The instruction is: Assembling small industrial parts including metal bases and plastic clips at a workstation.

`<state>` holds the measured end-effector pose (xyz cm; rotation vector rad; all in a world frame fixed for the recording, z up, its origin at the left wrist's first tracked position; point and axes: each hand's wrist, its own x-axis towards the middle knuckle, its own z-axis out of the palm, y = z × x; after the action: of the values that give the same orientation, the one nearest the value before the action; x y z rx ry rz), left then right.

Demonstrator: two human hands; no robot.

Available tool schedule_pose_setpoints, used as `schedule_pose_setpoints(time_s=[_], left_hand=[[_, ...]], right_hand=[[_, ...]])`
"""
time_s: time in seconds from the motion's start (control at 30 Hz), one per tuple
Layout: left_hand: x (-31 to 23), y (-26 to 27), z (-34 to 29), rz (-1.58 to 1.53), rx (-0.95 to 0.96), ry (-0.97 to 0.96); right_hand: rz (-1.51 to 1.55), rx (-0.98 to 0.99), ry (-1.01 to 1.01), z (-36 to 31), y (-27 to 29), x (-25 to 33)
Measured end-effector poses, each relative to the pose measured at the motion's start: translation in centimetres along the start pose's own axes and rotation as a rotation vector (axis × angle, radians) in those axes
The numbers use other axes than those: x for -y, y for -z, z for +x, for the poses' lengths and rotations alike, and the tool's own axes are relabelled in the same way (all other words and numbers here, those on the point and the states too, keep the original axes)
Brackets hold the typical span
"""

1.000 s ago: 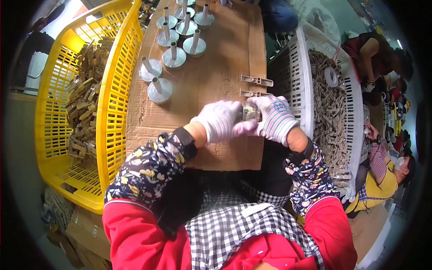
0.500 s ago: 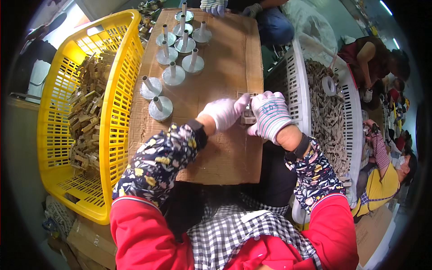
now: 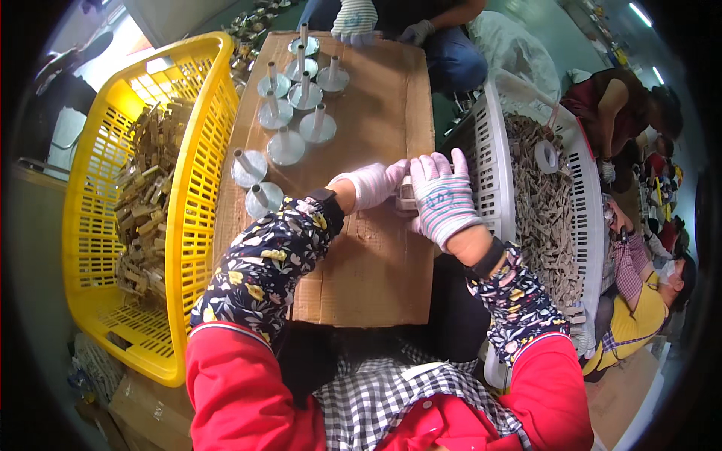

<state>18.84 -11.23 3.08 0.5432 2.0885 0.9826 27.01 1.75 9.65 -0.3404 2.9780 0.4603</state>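
A small stack of flat metal pieces (image 3: 407,195) sits between my gloved hands at the right side of the cardboard sheet. My left hand (image 3: 368,186) is closed, thumb and fingertips pinched at the stack's upper left edge. From the right, my right hand (image 3: 445,199) grips the same pieces between thumb and fingers, with one fingertip lifted; the glove partly hides them. Several round metal discs with upright tubes (image 3: 286,147) stand on the left and far part of the cardboard (image 3: 361,278).
A yellow basket (image 3: 177,225) of brownish metal parts stands at left. At right, a white basket (image 3: 505,173) holds greyish metal strips and a white ring (image 3: 547,156). Across the cardboard is a co-worker's gloved hand (image 3: 354,21). Other people sit at far right.
The view has tilted slightly, so the cardboard sits lower. My right hand's fingers are straighter and more spread over the metal pieces. The co-worker's hand reaches slightly further in.
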Motion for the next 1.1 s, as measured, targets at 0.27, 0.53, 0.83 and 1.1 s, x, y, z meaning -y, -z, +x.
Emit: schedule_pose_setpoints(time_s=[0.27,0.53,0.83,1.1], left_hand=[[-1.7,-1.2,-2.9,0.389,-0.331,-0.103],[-1.8,3.2,3.1,0.345,-0.179,0.060],[-4.3,4.5,2.4,0.330,-0.206,-0.096],[0.8,6.6,9.9,0.335,-0.184,-0.136]], right_hand=[[0.160,0.296,0.053,3.9,1.1,-2.0],[-0.031,0.196,0.017,5.0,2.6,-2.2],[0.413,0.682,-0.027,10.0,4.0,-6.6],[-0.086,0.280,-0.047,12.8,1.0,-3.1]])
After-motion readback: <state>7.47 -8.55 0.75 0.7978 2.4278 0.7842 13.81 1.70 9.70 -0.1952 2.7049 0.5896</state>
